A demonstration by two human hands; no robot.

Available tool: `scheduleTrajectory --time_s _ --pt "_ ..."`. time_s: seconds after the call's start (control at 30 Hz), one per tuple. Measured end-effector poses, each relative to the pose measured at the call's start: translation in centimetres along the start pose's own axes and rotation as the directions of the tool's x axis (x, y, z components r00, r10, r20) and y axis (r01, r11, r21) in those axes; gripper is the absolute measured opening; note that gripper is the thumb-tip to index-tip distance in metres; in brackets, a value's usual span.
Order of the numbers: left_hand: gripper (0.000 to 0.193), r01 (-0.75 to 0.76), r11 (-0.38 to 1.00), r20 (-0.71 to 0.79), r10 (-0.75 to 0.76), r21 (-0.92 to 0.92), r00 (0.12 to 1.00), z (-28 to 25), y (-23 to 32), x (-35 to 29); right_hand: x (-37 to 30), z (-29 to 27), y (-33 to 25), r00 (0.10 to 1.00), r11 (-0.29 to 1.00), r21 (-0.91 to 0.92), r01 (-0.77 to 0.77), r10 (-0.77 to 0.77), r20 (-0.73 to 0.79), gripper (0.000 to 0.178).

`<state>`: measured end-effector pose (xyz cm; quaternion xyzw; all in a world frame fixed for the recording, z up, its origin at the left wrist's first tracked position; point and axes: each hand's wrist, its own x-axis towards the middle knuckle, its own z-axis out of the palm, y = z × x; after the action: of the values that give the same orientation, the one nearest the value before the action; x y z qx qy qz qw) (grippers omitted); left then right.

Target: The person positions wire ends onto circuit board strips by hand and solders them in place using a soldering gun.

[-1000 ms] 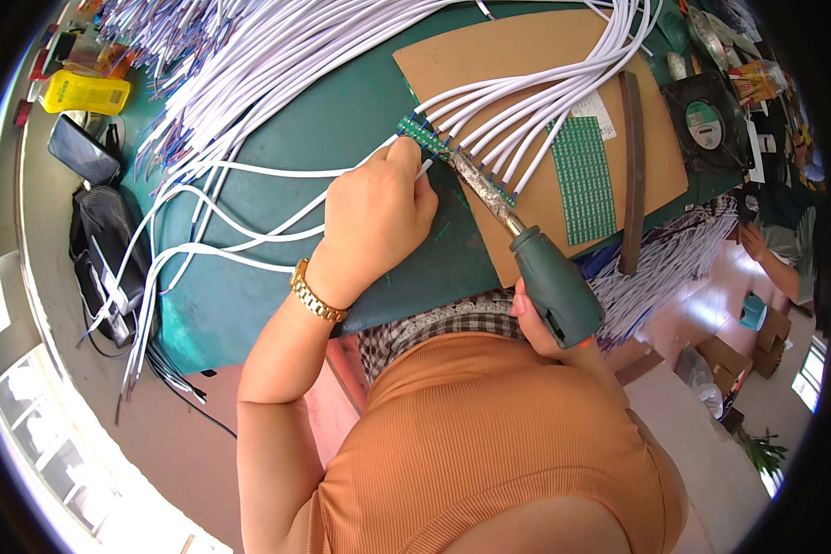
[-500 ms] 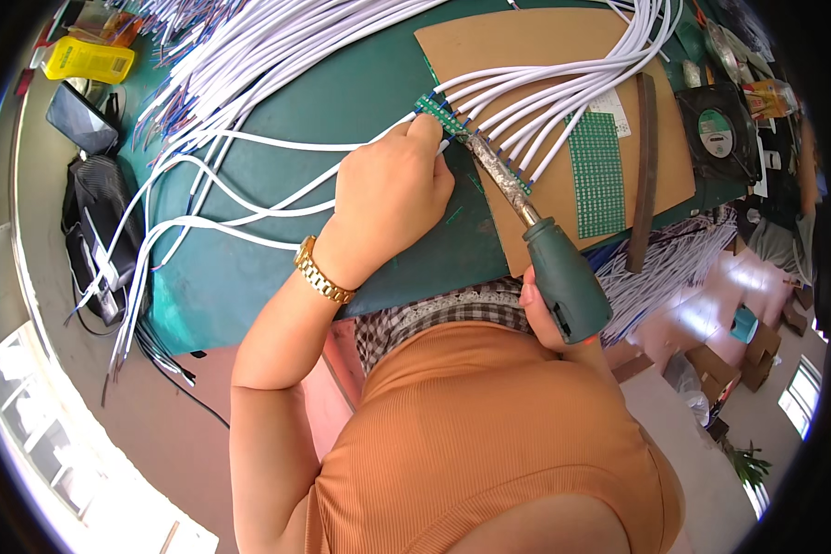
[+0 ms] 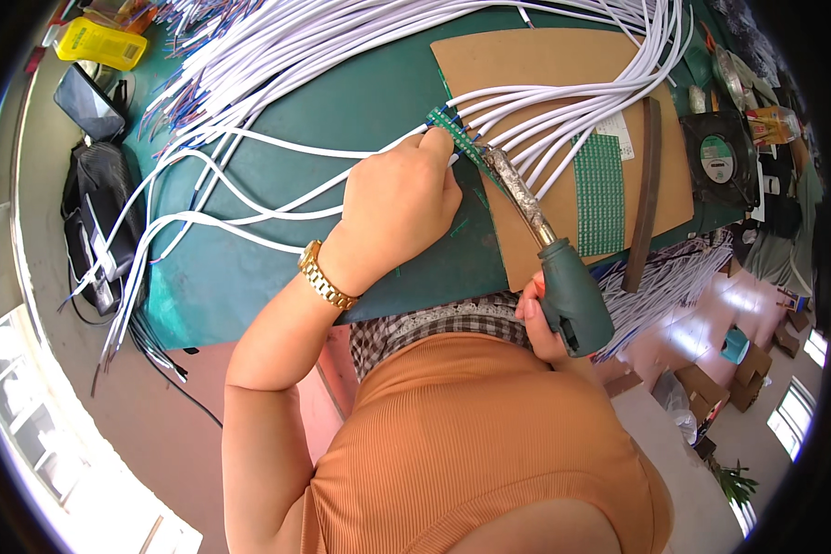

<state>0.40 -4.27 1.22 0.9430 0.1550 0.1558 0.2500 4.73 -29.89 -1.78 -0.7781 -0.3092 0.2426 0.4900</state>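
Near right, the right hand [image 3: 540, 333] is wrapped round the soldering iron [image 3: 574, 297]; farther left, the left hand [image 3: 402, 205] pinches, on what I can't tell, at the green strip [image 3: 462, 138]. One slip could scorch fingertips or white cables [image 3: 526, 104] beyond.

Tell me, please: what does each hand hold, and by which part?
The right hand holds the soldering iron by its green handle. The left hand is closed at the narrow circuit board; what exactly it grips cannot be told.

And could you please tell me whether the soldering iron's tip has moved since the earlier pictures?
Yes: the soldering iron's tip has shifted slightly right, farther in from the left edge of the cardboard.
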Motion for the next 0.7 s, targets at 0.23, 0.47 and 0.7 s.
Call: scheduleTrajectory --time_s 0.23,0.47,0.7 --pt "0.013 0.011 1.0 0.007 -0.012 0.011 1.0 0.0 0.0 0.1 0.4 -1.0 0.4 0.961 0.964 -0.138 0.229 -0.201 0.192 0.012" --pt "0.012 0.013 1.0 0.008 -0.013 0.0 1.0 0.0 0.0 0.1 0.5 0.3 -0.6 0.995 0.989 0.132 0.072 -0.063 -0.075 0.008" --pt "0.012 -0.002 1.0 0.026 0.001 0.026 1.0 -0.3 -0.2 0.2 0.8 0.3 -0.5 0.99 0.916 0.383 0.12 -0.137 0.017 0.031"
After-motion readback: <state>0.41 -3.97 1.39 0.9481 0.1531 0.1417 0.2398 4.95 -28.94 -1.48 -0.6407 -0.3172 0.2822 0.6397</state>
